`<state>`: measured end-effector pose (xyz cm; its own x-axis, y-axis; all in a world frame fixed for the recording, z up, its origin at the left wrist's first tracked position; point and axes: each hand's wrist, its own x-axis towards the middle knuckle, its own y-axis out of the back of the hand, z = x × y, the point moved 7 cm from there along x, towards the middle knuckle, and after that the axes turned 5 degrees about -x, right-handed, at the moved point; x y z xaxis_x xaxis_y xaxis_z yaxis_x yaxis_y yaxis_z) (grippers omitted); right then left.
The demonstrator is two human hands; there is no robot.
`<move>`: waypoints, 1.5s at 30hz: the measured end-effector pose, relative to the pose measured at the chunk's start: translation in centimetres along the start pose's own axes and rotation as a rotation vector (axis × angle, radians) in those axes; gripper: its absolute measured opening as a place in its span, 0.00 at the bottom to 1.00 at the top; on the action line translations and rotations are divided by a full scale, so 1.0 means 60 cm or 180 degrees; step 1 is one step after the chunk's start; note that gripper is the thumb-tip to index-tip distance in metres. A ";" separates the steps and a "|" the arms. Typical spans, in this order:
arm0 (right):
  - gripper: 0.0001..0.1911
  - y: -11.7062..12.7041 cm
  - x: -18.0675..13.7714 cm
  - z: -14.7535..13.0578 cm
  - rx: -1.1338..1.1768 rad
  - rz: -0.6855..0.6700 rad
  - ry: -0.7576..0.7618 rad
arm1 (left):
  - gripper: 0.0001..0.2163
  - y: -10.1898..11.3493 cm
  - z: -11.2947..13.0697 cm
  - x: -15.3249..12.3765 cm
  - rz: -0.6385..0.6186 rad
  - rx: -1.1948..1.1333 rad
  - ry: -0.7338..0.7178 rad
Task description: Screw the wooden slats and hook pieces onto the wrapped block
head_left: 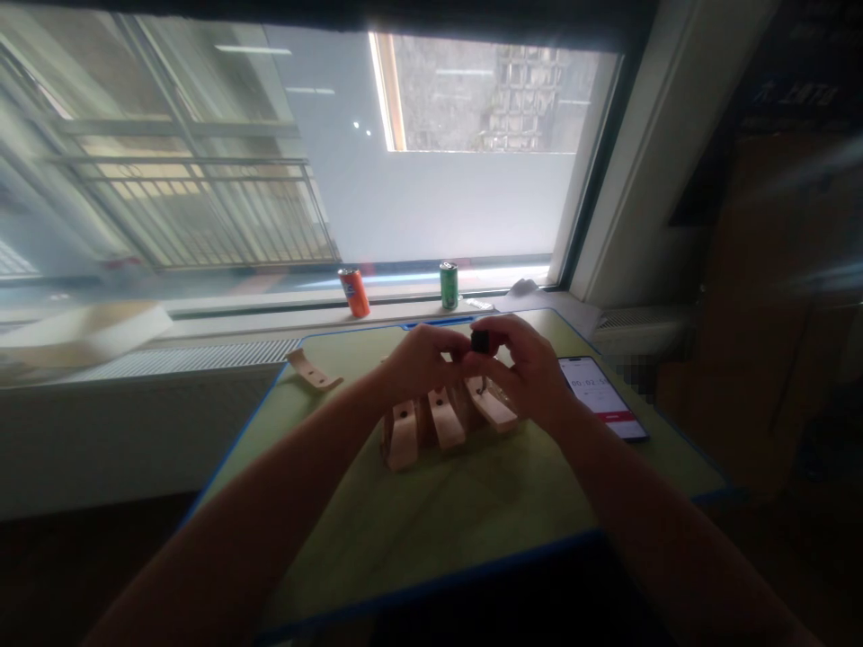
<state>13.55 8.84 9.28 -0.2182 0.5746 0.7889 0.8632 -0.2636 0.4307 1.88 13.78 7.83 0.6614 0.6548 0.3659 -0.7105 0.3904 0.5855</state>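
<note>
Both hands meet above the middle of the table. My right hand [522,359] pinches a small black block [479,341] between thumb and fingers. My left hand [424,359] is closed, its fingertips right beside the block; what they grip, if anything, is hidden. Below them stand several curved pale wooden pieces with dark holes: a left piece [404,440], a middle piece [446,422] and a right piece [495,409]. A thin dark metal bit [481,386] shows at the right piece, partly hidden by my right hand.
A loose curved wooden piece [314,373] lies at the table's far left. A phone [617,409] with a running timer display lies right of my right hand. An orange can [354,293] and a green can [449,288] stand on the windowsill behind the blue-edged table [512,503].
</note>
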 end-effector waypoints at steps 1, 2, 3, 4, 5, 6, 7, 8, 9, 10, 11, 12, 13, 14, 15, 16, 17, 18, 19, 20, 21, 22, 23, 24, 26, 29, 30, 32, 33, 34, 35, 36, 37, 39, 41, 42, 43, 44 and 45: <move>0.16 0.003 -0.001 0.005 -0.0020 0.0089 -0.0097 | 0.12 -0.003 0.004 0.001 -0.0032 0.0019 -0.0071; 0.17 0.006 -0.002 0.009 -0.0050 0.0184 -0.0173 | 0.11 -0.006 0.009 0.002 -0.0053 0.0036 -0.0175; 0.17 0.009 -0.004 0.011 -0.0084 0.0271 -0.0217 | 0.11 -0.008 0.015 0.003 -0.0056 0.0045 -0.0293; 0.17 0.012 -0.006 0.013 -0.0114 0.0340 -0.0236 | 0.11 -0.010 0.020 0.004 -0.0051 0.0045 -0.0400; 0.17 0.013 -0.008 0.014 -0.0130 0.0385 -0.0250 | 0.11 -0.012 0.024 0.004 -0.0054 0.0046 -0.0477; 0.17 0.014 -0.010 0.016 -0.0124 0.0408 -0.0271 | 0.11 -0.014 0.026 0.004 -0.0064 0.0061 -0.0511; 0.18 0.016 -0.011 0.018 -0.0100 0.0426 -0.0305 | 0.11 -0.016 0.025 0.004 -0.0074 0.0097 -0.0497; 0.19 0.017 -0.012 0.021 -0.0077 0.0448 -0.0351 | 0.11 -0.018 0.022 0.004 -0.0096 0.0164 -0.0436; 0.20 0.020 -0.013 0.025 -0.0065 0.0475 -0.0400 | 0.11 -0.021 0.017 0.004 -0.0135 0.0264 -0.0344; 0.21 0.023 -0.013 0.029 -0.0070 0.0487 -0.0451 | 0.11 -0.023 0.010 0.004 -0.0190 0.0386 -0.0243; 0.20 0.026 -0.013 0.034 -0.0094 0.0485 -0.0501 | 0.11 -0.027 0.004 0.003 -0.0275 0.0506 -0.0164; 0.20 0.029 -0.012 0.039 -0.0136 0.0462 -0.0535 | 0.11 -0.032 -0.002 0.003 -0.0390 0.0610 -0.0124; 0.19 0.033 -0.011 0.042 -0.0191 0.0421 -0.0530 | 0.11 -0.038 -0.006 0.003 -0.0534 0.0681 -0.0126; 0.18 0.036 -0.010 0.043 -0.0245 0.0371 -0.0479 | 0.11 -0.044 -0.009 0.003 -0.0688 0.0715 -0.0155; 0.18 0.040 -0.008 0.042 -0.0287 0.0334 -0.0392 | 0.10 -0.049 -0.011 0.003 -0.0835 0.0710 -0.0194; 0.18 0.045 -0.007 0.041 -0.0309 0.0309 -0.0290 | 0.10 -0.054 -0.011 0.003 -0.0981 0.0673 -0.0234; 0.19 0.049 -0.006 0.039 -0.0306 0.0282 -0.0196 | 0.09 -0.057 -0.011 0.003 -0.1115 0.0613 -0.0261; 0.19 0.053 -0.005 0.039 -0.0266 0.0238 -0.0142 | 0.08 -0.059 -0.010 0.003 -0.1229 0.0533 -0.0282; 0.19 0.054 -0.005 0.040 -0.0188 0.0178 -0.0146 | 0.07 -0.060 -0.008 0.002 -0.1340 0.0438 -0.0298; 0.19 0.055 -0.005 0.044 -0.0086 0.0113 -0.0199 | 0.07 -0.061 -0.007 0.001 -0.1449 0.0350 -0.0310; 0.19 0.055 -0.005 0.048 0.0028 0.0077 -0.0274 | 0.08 -0.061 -0.005 -0.001 -0.1537 0.0273 -0.0318; 0.18 0.054 -0.005 0.052 0.0141 0.0075 -0.0351 | 0.08 -0.061 -0.005 -0.002 -0.1596 0.0218 -0.0315; 0.18 0.053 -0.006 0.057 0.0242 0.0096 -0.0426 | 0.09 -0.061 -0.006 -0.003 -0.1618 0.0189 -0.0297; 0.17 0.051 -0.006 0.060 0.0319 0.0138 -0.0491 | 0.10 -0.060 -0.008 -0.003 -0.1600 0.0189 -0.0264; 0.15 0.045 -0.007 0.062 0.0409 0.0252 -0.0571 | 0.11 -0.057 -0.014 -0.001 -0.1484 0.0230 -0.0180; 0.10 0.035 -0.008 0.056 0.0493 0.0287 -0.0594 | 0.11 -0.059 -0.023 0.001 -0.1379 0.0242 -0.0107; 0.11 0.032 -0.008 0.052 0.0529 0.0268 -0.0587 | 0.11 -0.059 -0.025 0.001 -0.1365 0.0219 -0.0099; 0.16 0.030 -0.008 0.047 0.0537 0.0228 -0.0561 | 0.11 -0.060 -0.026 0.002 -0.1345 0.0149 -0.0094; 0.18 0.032 -0.009 0.045 0.0464 0.0222 -0.0504 | 0.11 -0.060 -0.026 0.002 -0.1336 0.0117 -0.0103; 0.19 0.033 -0.009 0.042 0.0348 0.0212 -0.0417 | 0.11 -0.060 -0.026 0.002 -0.1331 0.0098 -0.0111; 0.19 0.034 -0.009 0.041 0.0220 0.0198 -0.0317 | 0.11 -0.059 -0.025 0.002 -0.1334 0.0100 -0.0118; 0.20 0.035 -0.010 0.040 0.0122 0.0171 -0.0225 | 0.11 -0.059 -0.025 0.002 -0.1335 0.0122 -0.0119; 0.21 0.034 -0.011 0.040 0.0083 0.0126 -0.0158 | 0.12 -0.059 -0.025 0.002 -0.1327 0.0158 -0.0110; 0.24 0.031 -0.012 0.042 0.0175 0.0021 -0.0113 | 0.13 -0.059 -0.025 0.002 -0.1322 0.0227 -0.0080; 0.23 0.028 -0.012 0.045 0.0289 -0.0052 -0.0174 | 0.13 -0.058 -0.025 0.002 -0.1321 0.0261 -0.0076; 0.21 0.029 -0.011 0.046 0.0311 -0.0050 -0.0229 | 0.12 -0.058 -0.025 0.002 -0.1316 0.0274 -0.0081; 0.19 0.030 -0.010 0.049 0.0315 -0.0012 -0.0305 | 0.13 -0.058 -0.025 0.002 -0.1313 0.0290 -0.0079; 0.17 0.033 -0.010 0.053 0.0304 0.0069 -0.0400 | 0.13 -0.057 -0.026 0.002 -0.1305 0.0298 -0.0070; 0.15 0.037 -0.009 0.057 0.0282 0.0171 -0.0501 | 0.13 -0.056 -0.028 0.002 -0.1289 0.0293 -0.0048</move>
<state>17.15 10.60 8.28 -0.1028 0.6776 0.7282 0.9099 -0.2317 0.3441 3.95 13.63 4.72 0.8869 0.4503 0.1029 -0.3681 0.5545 0.7463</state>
